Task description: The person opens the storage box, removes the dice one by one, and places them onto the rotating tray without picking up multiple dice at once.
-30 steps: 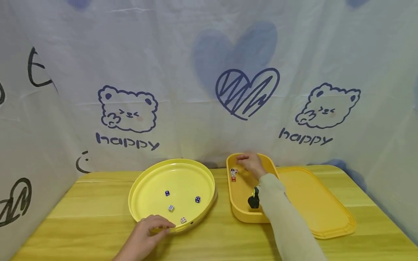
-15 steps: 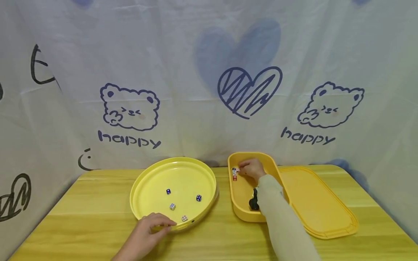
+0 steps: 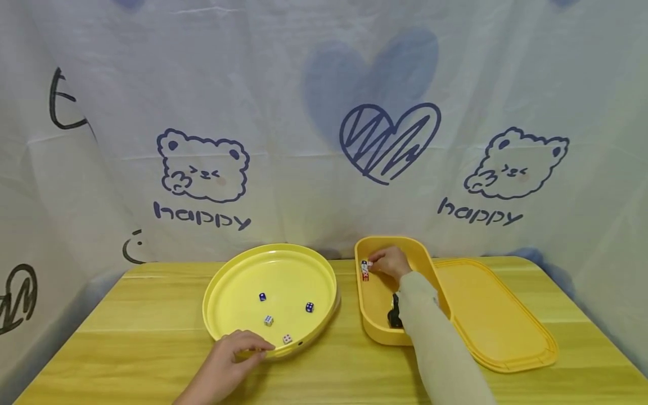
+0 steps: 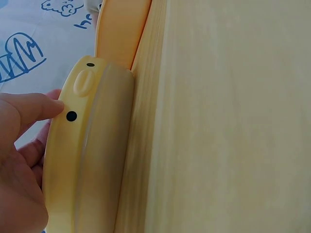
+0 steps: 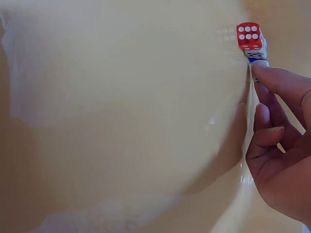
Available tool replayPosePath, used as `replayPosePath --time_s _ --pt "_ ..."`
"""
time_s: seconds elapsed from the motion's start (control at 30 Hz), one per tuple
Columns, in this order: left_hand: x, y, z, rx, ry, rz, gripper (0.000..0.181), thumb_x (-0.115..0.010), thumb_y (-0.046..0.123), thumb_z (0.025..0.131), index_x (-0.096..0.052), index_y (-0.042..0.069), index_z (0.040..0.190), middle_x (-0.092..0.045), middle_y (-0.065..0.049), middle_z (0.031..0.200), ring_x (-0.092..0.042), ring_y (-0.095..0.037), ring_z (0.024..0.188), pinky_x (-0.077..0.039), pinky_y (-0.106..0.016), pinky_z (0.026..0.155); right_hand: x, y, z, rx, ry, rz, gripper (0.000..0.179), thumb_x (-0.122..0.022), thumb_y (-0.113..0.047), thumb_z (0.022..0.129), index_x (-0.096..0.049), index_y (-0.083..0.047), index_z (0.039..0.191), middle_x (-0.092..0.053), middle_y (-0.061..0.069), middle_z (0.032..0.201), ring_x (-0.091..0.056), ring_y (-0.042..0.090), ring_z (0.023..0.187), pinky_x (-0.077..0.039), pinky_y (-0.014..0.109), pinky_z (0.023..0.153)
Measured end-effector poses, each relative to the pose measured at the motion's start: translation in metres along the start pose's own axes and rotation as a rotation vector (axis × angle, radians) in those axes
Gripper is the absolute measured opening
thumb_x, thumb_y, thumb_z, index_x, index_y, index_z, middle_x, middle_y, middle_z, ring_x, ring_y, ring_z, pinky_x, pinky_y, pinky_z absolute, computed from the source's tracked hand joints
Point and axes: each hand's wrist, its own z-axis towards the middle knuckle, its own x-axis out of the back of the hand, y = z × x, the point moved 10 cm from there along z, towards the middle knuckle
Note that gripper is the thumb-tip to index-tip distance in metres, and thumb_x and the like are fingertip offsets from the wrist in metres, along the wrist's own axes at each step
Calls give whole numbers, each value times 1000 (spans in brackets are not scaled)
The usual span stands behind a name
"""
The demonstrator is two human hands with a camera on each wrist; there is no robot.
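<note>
In the head view a round yellow tray (image 3: 273,275) holds two blue dice (image 3: 310,307) and two white dice (image 3: 269,320). My left hand (image 3: 230,360) grips its near rim, fingertips over the edge and thumb outside; the left wrist view shows the thumb against the rim (image 4: 65,141). Inside the yellow-orange box (image 3: 387,337), my right hand (image 3: 391,262) pinches a small white die (image 3: 370,263) at the left wall. Right beside it stands a short row of dice (image 3: 365,271), with a red die (image 5: 249,35) at its near end. Fingers partly hide the pinched die.
The box's flat yellow lid (image 3: 498,320) lies on the table to the right of the box. A printed white curtain (image 3: 304,197) hangs behind the wood-grain table (image 3: 126,326). The tray and box stand side by side with a gap between them.
My right hand has come down and nearer from the far end of the box to the row of dice, bringing the white die beside it. My left hand stays on the tray rim.
</note>
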Motion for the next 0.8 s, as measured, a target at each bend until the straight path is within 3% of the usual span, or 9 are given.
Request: replayPosePath --time_s 0.17,0.37,0.6,0.8 --pt "-1 0 0 -6 1 9 16 -73 4 83 -75 15 95 -70 9 93 -61 -7 88 -51 -30 75 5 -3 -2 -26 -18 23 18 -76 -1 78 -75 3 96 -72 13 92 -62 26 87 -52 35 77" --pt "0 3 -1 -63 28 31 19 -74 2 81 -75 16 93 -70 10 92 -62 -8 87 -50 -31 75 14 -11 -6 -27 -38 24 15 -72 -3 84 -74 3 98 -71 12 94 -59 23 86 -50 31 73" --pt "0 3 -2 -82 34 24 20 -74 0 80 -75 15 93 -70 9 92 -62 -8 86 -50 -30 74 24 -22 -10 10 -54 85 16 -69 -3 87 -73 4 101 -69 15 103 -57 28 98 -46 38 89" --pt "0 5 -2 -103 48 20 21 -74 -1 79 -74 15 93 -70 8 91 -61 -8 85 -50 -29 72 32 -33 -9 32 -48 97 23 -69 -7 89 -71 3 109 -64 19 116 -55 32 105 -44 42 96"
